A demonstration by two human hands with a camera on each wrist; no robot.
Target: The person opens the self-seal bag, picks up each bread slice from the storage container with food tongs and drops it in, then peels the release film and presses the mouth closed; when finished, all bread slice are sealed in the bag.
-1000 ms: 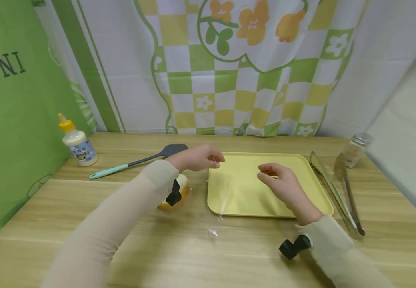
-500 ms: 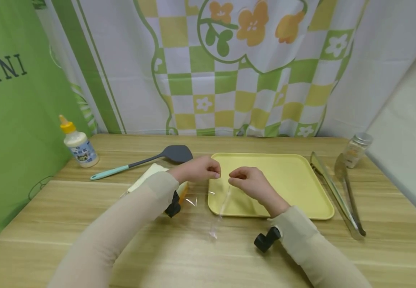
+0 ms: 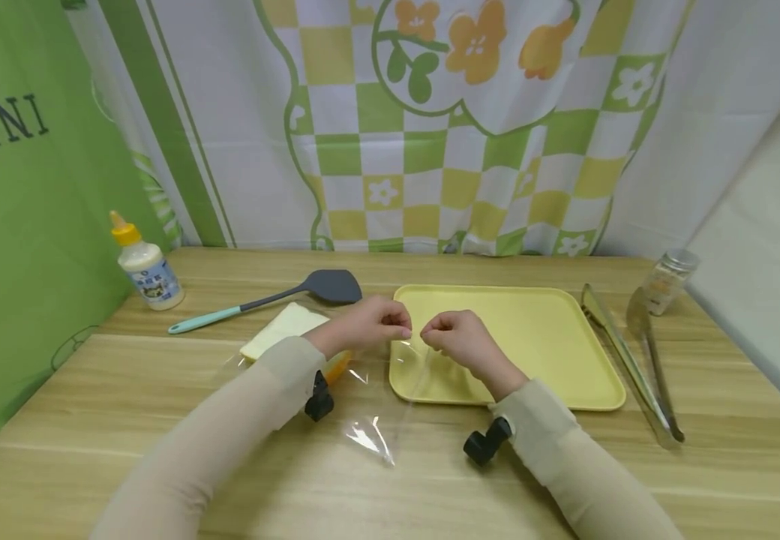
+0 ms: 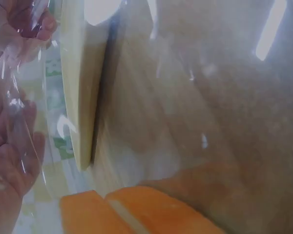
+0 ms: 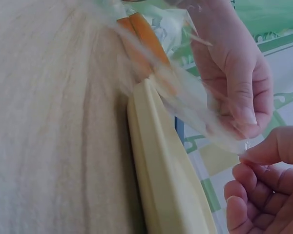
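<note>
A sheet of clear plastic film [image 3: 366, 431] hangs between my two hands, catching bright reflections. My left hand [image 3: 375, 324] pinches its upper edge above the left end of the yellow tray [image 3: 518, 356]. Close beside it, my right hand [image 3: 459, 341] pinches the film between thumb and index finger, as the right wrist view shows at the fingertips [image 5: 245, 157]. White bread slices [image 3: 285, 328] with an orange-brown crust [image 4: 156, 209] lie to the left of the tray, seen partly through the film. My left forearm and wrist hide part of the bread.
Behind the bread lies a spatula [image 3: 332, 287] with a mint handle. A squeeze bottle [image 3: 151, 277] stands at the back left. Metal tongs [image 3: 626, 364] lie along the tray's right side, near a glass jar [image 3: 667, 283] with a silver lid. A patterned curtain [image 3: 457, 180] hangs behind the table.
My right hand has moved left from over the tray to the film, close to my left hand, and now pinches it. The film spreads wider, and more of the bread shows.
</note>
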